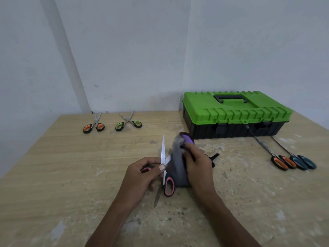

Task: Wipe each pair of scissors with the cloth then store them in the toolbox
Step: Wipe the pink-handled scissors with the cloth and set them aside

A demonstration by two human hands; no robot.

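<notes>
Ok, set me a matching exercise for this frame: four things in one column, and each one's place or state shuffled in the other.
Things:
1. pink-handled steel scissors
2. green-handled steel scissors
3. blue-handled long scissors
4. green-lidded black plastic toolbox

Places or states:
A. lid closed, back right of the wooden table
B. lying at the back left, near the white wall
C. blades open, gripped by the left hand
D. lying on the right, in front of the toolbox

Pairs: 1-C, 2-B, 3-D, 4-A

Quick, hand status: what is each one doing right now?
Left hand: closed, gripping the pink-handled scissors near the pivot.
Right hand: closed, holding the cloth over one blade.
</notes>
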